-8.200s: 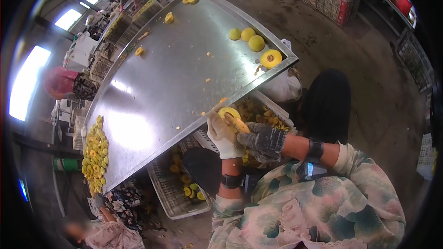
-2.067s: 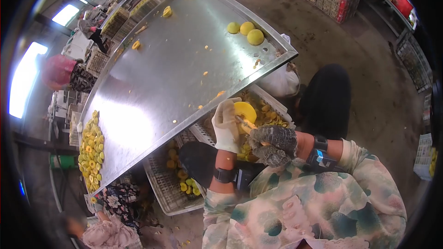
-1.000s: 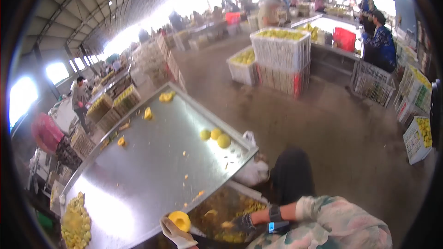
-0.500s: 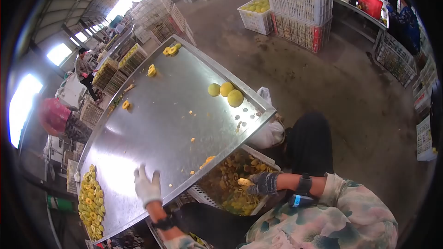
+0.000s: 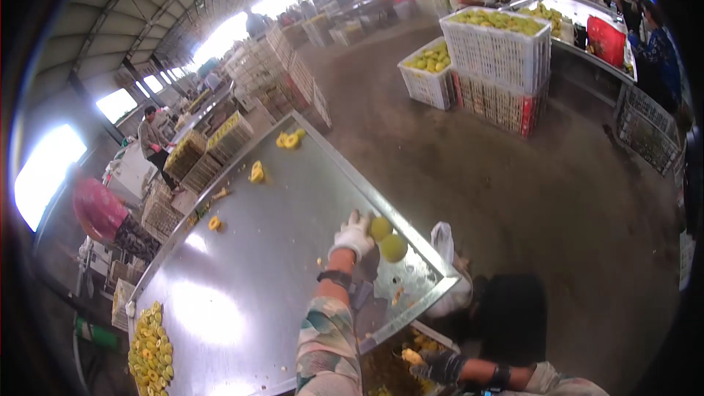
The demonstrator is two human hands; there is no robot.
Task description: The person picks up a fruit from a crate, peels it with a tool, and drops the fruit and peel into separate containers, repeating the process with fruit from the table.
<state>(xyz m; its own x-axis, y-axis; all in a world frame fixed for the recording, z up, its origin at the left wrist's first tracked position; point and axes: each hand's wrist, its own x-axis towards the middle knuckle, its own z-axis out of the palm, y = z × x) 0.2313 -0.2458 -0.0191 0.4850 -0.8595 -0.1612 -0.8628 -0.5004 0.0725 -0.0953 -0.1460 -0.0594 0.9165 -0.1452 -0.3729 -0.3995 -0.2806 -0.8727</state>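
Observation:
My left hand [image 5: 353,235], in a white glove, reaches over the metal table [image 5: 279,242] beside two round yellow-green fruits [image 5: 394,247]. Its fingers bend at the left side of the fruits; a third fruit is hidden by the hand or inside it. My right hand [image 5: 440,367], in a dark glove, is closed around a pale yellow-orange tool handle [image 5: 413,356] above the crate of scraps below the table edge. A pile of cut fruit rings [image 5: 150,352] lies at the table's near left corner.
Loose cut pieces [image 5: 257,171] lie toward the table's far end. A white plastic bag [image 5: 442,242] hangs by the right corner. Stacked crates of fruit [image 5: 499,51] stand on the floor beyond. People [image 5: 103,205] work at left and in the background.
My left hand has moved from the near part of the table up and right to the fruits. The view has shifted, and my right hand is lower in the frame, still holding the pale handle.

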